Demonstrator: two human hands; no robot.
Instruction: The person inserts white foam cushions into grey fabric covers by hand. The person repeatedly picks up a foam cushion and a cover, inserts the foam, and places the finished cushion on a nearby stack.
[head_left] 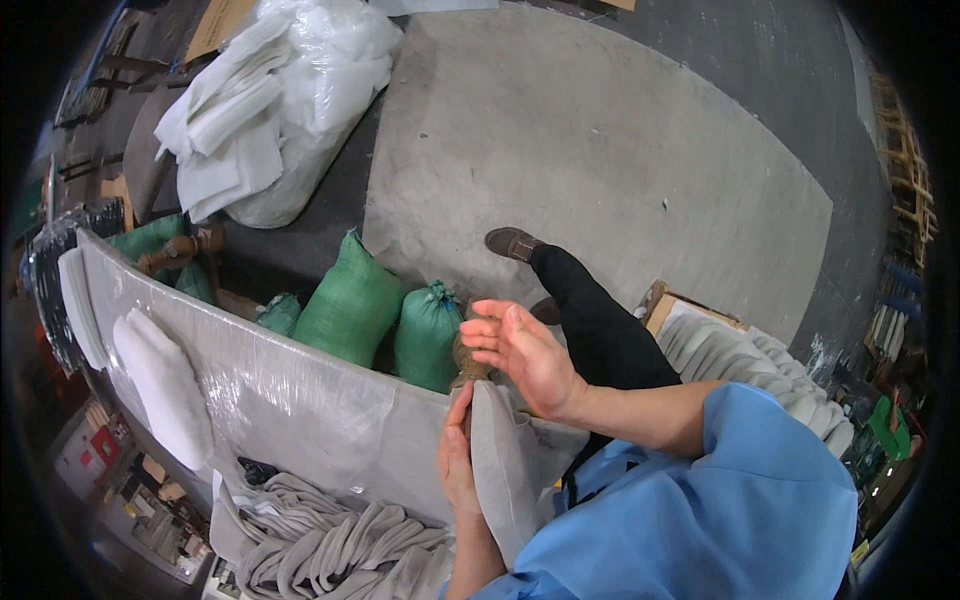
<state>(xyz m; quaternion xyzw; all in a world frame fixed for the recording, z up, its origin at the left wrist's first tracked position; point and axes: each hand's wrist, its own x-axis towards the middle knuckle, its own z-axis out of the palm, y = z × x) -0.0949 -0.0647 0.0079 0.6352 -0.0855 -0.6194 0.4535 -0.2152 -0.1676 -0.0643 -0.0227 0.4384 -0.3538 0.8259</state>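
My right hand (530,362) is raised over the top of a light grey fabric-covered cushion (502,475), its fingers apart and nothing in its grasp. Standing on edge, the cushion leans close to my blue sleeve. My left hand (459,468) lies along the cushion's left side, fingers stretched upward and flat against it. Its thumb is hard to make out. Just left of the cushion is a plastic-wrapped table (330,385), with a heap of grey fabric covers (340,540) at its near side.
Green tied sacks (350,305) stand on the floor beyond the table. White padding (165,385) lies on the table's left part. At the upper left sits a plastic-wrapped bundle of white sheets (290,110). A crate of grey pieces (750,360) stands to the right.
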